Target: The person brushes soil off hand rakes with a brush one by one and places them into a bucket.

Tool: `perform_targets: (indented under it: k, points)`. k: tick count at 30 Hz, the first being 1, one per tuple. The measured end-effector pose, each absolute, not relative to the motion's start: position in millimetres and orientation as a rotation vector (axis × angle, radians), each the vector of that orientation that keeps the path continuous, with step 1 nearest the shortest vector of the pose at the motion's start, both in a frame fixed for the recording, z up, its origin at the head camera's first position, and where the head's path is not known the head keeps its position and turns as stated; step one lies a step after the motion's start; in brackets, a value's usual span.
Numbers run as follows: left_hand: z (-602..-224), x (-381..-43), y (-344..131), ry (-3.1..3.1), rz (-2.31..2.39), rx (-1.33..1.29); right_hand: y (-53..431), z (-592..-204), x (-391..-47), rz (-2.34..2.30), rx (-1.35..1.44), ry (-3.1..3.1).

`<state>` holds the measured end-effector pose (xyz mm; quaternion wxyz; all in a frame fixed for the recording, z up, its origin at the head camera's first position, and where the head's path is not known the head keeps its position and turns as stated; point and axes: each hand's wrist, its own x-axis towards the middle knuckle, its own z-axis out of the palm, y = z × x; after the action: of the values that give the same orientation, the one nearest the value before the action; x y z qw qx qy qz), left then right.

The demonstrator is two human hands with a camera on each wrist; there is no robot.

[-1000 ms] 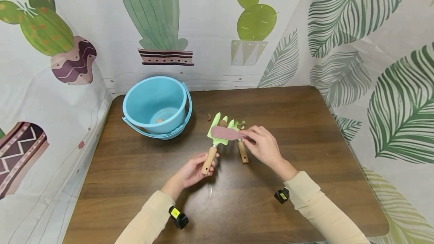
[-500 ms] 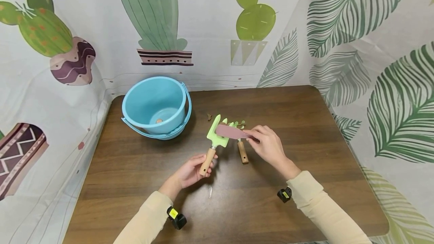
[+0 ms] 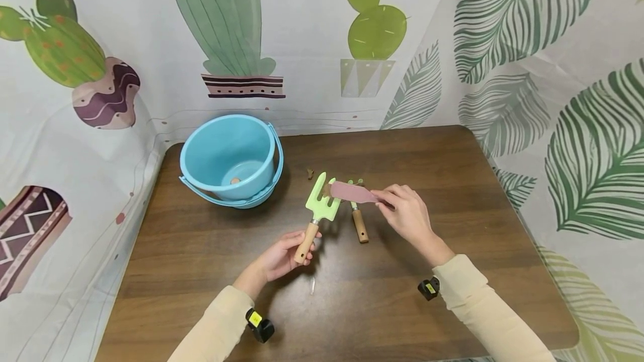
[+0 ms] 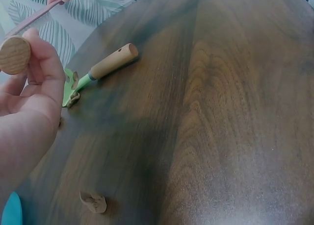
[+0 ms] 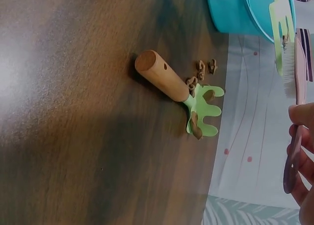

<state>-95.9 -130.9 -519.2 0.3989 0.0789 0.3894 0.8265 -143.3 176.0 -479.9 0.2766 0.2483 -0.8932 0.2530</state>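
Observation:
My left hand (image 3: pixel 282 256) grips the wooden handle of a light-green garden fork (image 3: pixel 322 208), its tines pointing away from me. Brown residue (image 3: pixel 326 190) shows on the tines. From the right, my right hand (image 3: pixel 407 214) pinches the handle end of a pinkish-purple brush (image 3: pixel 349 191). White bristles (image 5: pixel 289 70) face the fork in the right wrist view, close to its tines. Below them a second light-green pronged tool (image 5: pixel 167 80) with a wooden handle lies on the table, brown lumps stuck on its prongs.
A light-blue bucket (image 3: pixel 216 155) stands at the back left with a small tan object at its bottom. Several brown crumbs (image 5: pixel 201 69) lie by the second tool. A small clear sliver (image 3: pixel 313 285) rests near the table's front. Patterned cloth (image 3: pixel 312 43) hangs behind.
My right hand has drawn the brush rightward along the fork's tines, uncovering more of them. The fork has dipped slightly toward me in my left hand.

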Motion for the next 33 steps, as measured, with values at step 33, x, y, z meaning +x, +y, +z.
perform_targets:
  k: [33]
  points:
    - [-519, -95, -130, 1.028, 2.036, 0.153, 159, -476, -138, 0.64, 0.759, -2.428]
